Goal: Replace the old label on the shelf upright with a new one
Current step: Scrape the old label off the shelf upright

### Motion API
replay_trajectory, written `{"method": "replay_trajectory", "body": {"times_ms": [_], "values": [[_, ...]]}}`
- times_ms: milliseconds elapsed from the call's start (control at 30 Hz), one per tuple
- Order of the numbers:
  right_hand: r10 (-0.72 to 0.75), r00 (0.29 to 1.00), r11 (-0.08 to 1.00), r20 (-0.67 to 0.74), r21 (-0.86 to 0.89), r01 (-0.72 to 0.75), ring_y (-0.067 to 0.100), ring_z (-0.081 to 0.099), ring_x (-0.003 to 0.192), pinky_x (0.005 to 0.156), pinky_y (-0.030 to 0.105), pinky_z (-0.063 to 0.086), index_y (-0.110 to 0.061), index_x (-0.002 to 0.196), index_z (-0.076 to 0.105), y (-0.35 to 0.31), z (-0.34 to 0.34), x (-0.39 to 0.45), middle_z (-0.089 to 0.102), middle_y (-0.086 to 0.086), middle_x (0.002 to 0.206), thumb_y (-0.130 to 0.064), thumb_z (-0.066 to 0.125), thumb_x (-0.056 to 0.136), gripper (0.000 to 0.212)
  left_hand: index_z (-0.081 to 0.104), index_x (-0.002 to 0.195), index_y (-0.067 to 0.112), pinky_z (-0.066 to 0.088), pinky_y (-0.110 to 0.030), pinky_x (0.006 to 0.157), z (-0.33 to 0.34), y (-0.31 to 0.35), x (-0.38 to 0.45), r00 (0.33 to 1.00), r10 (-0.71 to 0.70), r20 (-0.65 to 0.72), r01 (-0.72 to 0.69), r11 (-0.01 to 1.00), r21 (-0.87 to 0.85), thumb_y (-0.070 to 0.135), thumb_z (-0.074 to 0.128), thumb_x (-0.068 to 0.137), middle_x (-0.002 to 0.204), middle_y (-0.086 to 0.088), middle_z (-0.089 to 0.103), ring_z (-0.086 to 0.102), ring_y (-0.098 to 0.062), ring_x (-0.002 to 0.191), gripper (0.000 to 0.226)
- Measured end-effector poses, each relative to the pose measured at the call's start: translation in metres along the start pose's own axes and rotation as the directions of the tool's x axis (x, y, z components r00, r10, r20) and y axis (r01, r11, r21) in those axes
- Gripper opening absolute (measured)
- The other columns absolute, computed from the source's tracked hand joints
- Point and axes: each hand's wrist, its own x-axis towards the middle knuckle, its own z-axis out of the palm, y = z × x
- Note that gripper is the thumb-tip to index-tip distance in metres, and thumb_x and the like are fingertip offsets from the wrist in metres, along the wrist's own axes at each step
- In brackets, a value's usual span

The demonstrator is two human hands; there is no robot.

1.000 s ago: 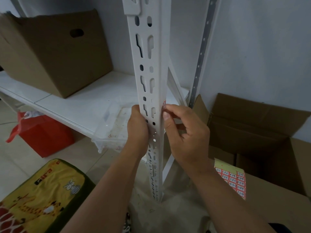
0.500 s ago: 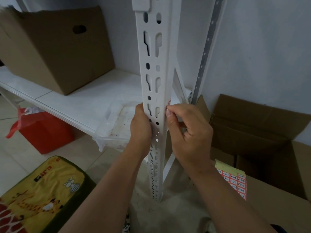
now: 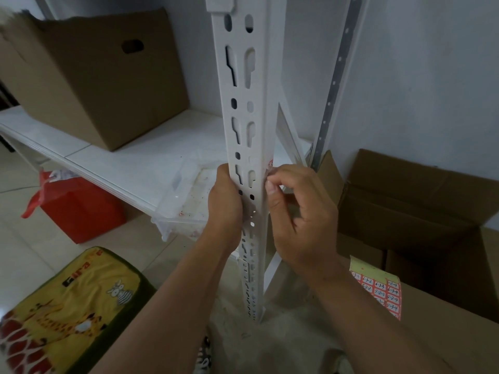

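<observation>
A white slotted shelf upright (image 3: 244, 109) rises through the middle of the view. My left hand (image 3: 225, 209) is wrapped around its left edge at shelf height. My right hand (image 3: 299, 220) presses against the upright's right face, thumb and forefinger pinched at a small red-and-white label (image 3: 270, 166) stuck there. Only an edge of that label shows above my fingers. A sheet of red numbered labels (image 3: 378, 290) lies on a cardboard box at the lower right.
A white shelf board (image 3: 108, 160) carries a brown carton (image 3: 100, 79) and a clear plastic tray (image 3: 186, 195). An open cardboard box (image 3: 421, 211) stands by the wall at right. A red bag (image 3: 78, 206) and a yellow cushion (image 3: 64, 314) sit on the floor at left.
The view has drifted slightly, so the upright sits further right in it. My right thumb and forefinger have closed tighter on the label's edge; my left hand keeps its hold.
</observation>
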Motion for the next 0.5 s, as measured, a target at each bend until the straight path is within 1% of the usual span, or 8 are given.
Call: {"method": "replay_trajectory", "body": {"times_ms": [67, 133, 233, 300, 367, 500], "values": [[0.033, 0.999, 0.999, -0.032, 0.024, -0.032, 0.006, 0.057, 0.095, 0.085, 0.008, 0.044, 0.003, 0.096, 0.067, -0.0004, -0.0002, -0.0005, 0.068, 0.011, 0.096, -0.004, 0.057, 0.09, 0.014, 0.061, 0.087, 0.016, 0.049, -0.041, 0.079, -0.0001, 0.0004, 0.0006, 1.0, -0.004, 0.002, 0.004, 1.0, -0.01, 0.033, 0.034, 0.097, 0.082, -0.011, 0.061, 0.057, -0.025, 0.077, 0.034], [0.017, 0.999, 1.0, -0.049, 0.022, -0.016, 0.006, 0.057, 0.096, 0.086, 0.009, 0.045, 0.003, 0.098, 0.067, 0.0001, 0.0002, 0.0019, 0.068, 0.012, 0.096, -0.005, 0.057, 0.09, 0.015, 0.061, 0.087, 0.018, 0.049, -0.042, 0.08, 0.0004, 0.0005, 0.0, 1.0, -0.005, 0.002, 0.005, 1.0, -0.015, 0.035, 0.035, 0.095, 0.082, -0.01, 0.059, 0.056, -0.024, 0.077, 0.032], [-0.028, 0.998, 1.0, -0.05, -0.002, 0.028, 0.012, 0.059, 0.095, 0.088, 0.013, 0.046, 0.005, 0.097, 0.069, 0.0017, 0.0015, 0.0046, 0.069, 0.015, 0.095, -0.008, 0.058, 0.091, 0.018, 0.06, 0.087, 0.019, 0.05, -0.045, 0.084, 0.0013, -0.0005, -0.0003, 1.0, -0.004, -0.002, 0.004, 1.0, -0.023, 0.038, 0.035, 0.092, 0.083, -0.008, 0.06, 0.056, -0.024, 0.079, 0.031], [-0.052, 0.997, 0.998, -0.051, -0.02, 0.051, 0.014, 0.059, 0.095, 0.088, 0.014, 0.046, 0.005, 0.097, 0.07, 0.0016, 0.0017, 0.0042, 0.068, 0.016, 0.095, -0.007, 0.058, 0.091, 0.018, 0.061, 0.088, 0.019, 0.05, -0.044, 0.082, 0.0014, 0.0005, -0.0011, 1.0, -0.011, 0.001, 0.011, 0.999, -0.032, 0.039, 0.037, 0.091, 0.084, -0.008, 0.06, 0.057, -0.024, 0.08, 0.032], [-0.079, 0.996, 0.996, -0.041, -0.047, 0.077, 0.015, 0.059, 0.096, 0.089, 0.014, 0.046, 0.005, 0.097, 0.07, 0.0022, 0.0013, 0.0042, 0.068, 0.017, 0.097, -0.005, 0.059, 0.091, 0.016, 0.062, 0.089, 0.018, 0.047, -0.042, 0.077, 0.0019, 0.0015, -0.0012, 1.0, -0.022, 0.007, 0.022, 0.998, -0.055, 0.04, 0.039, 0.088, 0.083, -0.01, 0.059, 0.055, -0.024, 0.078, 0.031], [-0.126, 0.992, 0.989, 0.003, -0.075, 0.126, 0.017, 0.059, 0.098, 0.092, 0.014, 0.044, 0.006, 0.097, 0.069, 0.0054, -0.0015, 0.0063, 0.068, 0.018, 0.099, -0.004, 0.057, 0.091, 0.017, 0.062, 0.09, 0.018, 0.046, -0.039, 0.075, 0.0026, 0.0003, 0.0001, 1.0, -0.013, -0.002, 0.013, 0.998, -0.059, 0.036, 0.037, 0.094, 0.082, -0.01, 0.059, 0.055, -0.023, 0.077, 0.031]]}}
